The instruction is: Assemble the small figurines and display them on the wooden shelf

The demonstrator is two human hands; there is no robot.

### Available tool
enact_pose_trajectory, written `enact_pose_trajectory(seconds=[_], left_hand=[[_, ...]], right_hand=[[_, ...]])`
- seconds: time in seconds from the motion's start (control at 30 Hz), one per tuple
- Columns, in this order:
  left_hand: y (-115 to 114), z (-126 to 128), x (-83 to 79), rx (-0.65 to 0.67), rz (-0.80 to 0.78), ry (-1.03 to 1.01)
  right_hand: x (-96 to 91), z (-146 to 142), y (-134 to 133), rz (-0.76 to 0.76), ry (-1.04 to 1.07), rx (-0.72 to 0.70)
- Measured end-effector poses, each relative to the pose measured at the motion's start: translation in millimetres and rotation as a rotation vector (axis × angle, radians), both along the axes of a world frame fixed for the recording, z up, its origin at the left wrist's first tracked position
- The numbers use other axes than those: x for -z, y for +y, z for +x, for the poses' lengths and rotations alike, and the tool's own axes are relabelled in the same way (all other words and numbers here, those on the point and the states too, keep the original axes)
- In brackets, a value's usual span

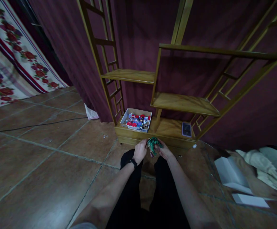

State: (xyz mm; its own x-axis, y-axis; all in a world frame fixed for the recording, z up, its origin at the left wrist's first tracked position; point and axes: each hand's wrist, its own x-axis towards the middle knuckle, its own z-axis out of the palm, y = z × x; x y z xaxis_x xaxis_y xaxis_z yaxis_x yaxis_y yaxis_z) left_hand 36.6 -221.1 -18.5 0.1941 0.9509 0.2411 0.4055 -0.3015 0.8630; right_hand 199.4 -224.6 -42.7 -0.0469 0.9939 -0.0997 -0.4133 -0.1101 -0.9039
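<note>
A person in dark trousers [169,190] bends over a tiled floor [64,178], both hands meeting around a small green object [154,143] in front of a wooden shelving unit [129,75]. The left hand [140,151], with a dark band [133,163] at its wrist, grasps the object's left side, while the right hand [165,152] supports it from the right, its grip also closed around the piece. The object, patterned green with paler and pinkish parts below, is held just in front of the unit's low base [138,137], between the person's knees; its exact nature is too small to tell.

On the base, near the left hand, sits an open-topped white box [124,120] filled with small red, white, blue and dark items [139,121]. A blurred dark item [186,129] stands toward the base's right end. A maroon curtain [138,28] hangs behind the shelves. At far left is a flower-printed cloth [16,60], with a black cable [38,124] along the floor; at right, white pieces [232,173] lie near pale, crumpled fabric [264,165].
</note>
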Motion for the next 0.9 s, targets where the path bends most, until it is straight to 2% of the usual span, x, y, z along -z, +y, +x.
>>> enact_pose_trajectory(seconds=[0.13, 0.27, 0.4, 0.53, 0.63, 0.73, 0.9], left_hand=[[0, -5, -5.9, 0.073, 0.166, 0.331], [5, -11, -13.4, 0.166, 0.296, 0.548], [11, -15, -17.8, 0.225, 0.334, 0.627], [13, -14, -18.3, 0.238, 0.339, 0.654], [13, -13, -17.9, 0.229, 0.310, 0.603], [12, -12, -17.3, 0.206, 0.236, 0.458], [16, -6, -10.4, 0.194, 0.021, -0.034]], right_hand=[[-3.1, 6, 0, 0.113, -0.033, -0.019], [-8.3, 8, 0, 0.136, -0.060, -0.013], [-19.1, 7, -3, 0.137, -0.157, -0.041], [-25.9, 6, -5, 0.156, -0.153, -0.049], [-25.4, 7, -4, 0.147, -0.166, -0.036], [-21.6, 8, -1, 0.148, -0.166, -0.015], [-9.6, 7, 8, 0.123, -0.130, 0.080]])
